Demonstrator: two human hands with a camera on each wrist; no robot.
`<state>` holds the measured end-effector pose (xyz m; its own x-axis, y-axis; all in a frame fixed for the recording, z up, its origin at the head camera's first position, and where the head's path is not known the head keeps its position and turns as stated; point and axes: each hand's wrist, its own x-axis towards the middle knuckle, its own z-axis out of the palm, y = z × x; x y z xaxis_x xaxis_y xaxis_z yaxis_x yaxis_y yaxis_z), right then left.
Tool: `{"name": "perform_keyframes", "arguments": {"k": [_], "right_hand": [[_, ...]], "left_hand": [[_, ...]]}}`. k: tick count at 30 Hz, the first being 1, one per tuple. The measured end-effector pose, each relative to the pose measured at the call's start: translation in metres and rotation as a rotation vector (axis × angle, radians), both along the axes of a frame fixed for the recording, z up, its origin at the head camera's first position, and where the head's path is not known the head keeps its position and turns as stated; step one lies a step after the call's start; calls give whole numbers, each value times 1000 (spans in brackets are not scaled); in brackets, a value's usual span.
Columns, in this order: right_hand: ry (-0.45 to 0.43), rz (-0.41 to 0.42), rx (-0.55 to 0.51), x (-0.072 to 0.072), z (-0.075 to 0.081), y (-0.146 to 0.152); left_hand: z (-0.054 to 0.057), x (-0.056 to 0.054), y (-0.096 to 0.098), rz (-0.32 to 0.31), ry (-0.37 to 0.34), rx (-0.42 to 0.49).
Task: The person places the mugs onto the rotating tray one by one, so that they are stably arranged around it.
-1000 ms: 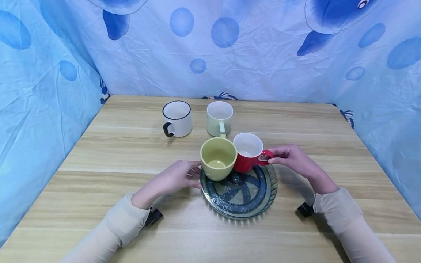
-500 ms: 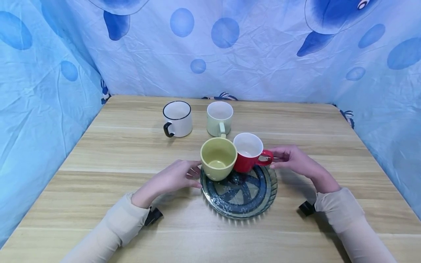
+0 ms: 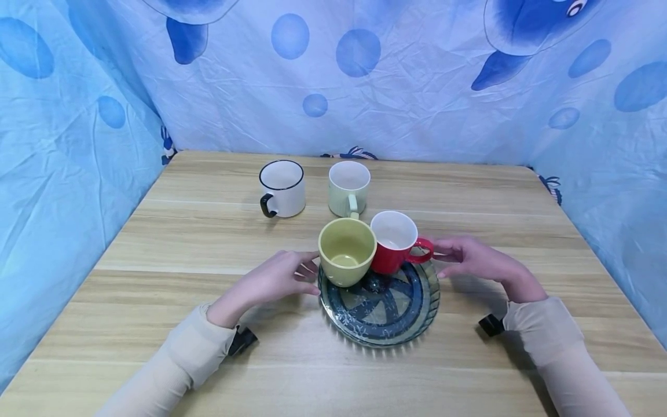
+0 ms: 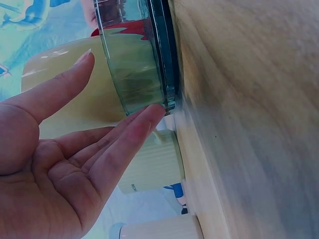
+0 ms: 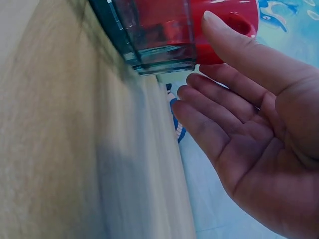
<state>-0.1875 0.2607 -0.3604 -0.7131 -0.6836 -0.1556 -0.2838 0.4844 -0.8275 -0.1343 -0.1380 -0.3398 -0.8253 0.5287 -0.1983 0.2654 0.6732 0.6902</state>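
Note:
A yellow-green mug (image 3: 347, 252) and a red mug (image 3: 388, 258) with a white inside stand side by side at the back of a round glass dish (image 3: 379, 343) with a dark blue pattern. My left hand (image 3: 273, 281) is at the left of the dish and the yellow-green mug, its fingers loosely extended. In the left wrist view its fingertips (image 4: 155, 110) reach the glass wall, though contact is hard to tell. Beside the red mug's handle, my right hand (image 3: 479, 260) holds nothing. Its fingers are relaxed, with the palm facing the dish.
Behind the dish stand a white mug (image 3: 289, 200) with a black rim and handle, and a pale green mug (image 3: 341, 200). All rest on a wooden table (image 3: 208, 243). A blue curtain (image 3: 417, 110) with bubble and whale prints surrounds the table's back and sides.
My right hand has let go of the red mug's handle and drawn back slightly to the right. The left hand has barely shifted, and the mugs and dish stay in place.

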Motion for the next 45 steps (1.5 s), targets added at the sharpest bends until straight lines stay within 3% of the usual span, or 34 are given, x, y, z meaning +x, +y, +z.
{"name": "perform_keyframes", "arguments": {"k": [12,21,39,45], "right_hand": [[-59,59,-59,-1,-5,0],[-69,83,-68,-2,-7,0],[-63,76,-62,-2,-6,-1],[-65,75,-63,-2,-6,-1]], "left_hand": [[3,-1,-3,-1,29,-21],[7,-1,-10,46,45,29],[29,-24,-36,309,241,184],[30,-33,-43,392,276,224]]}}
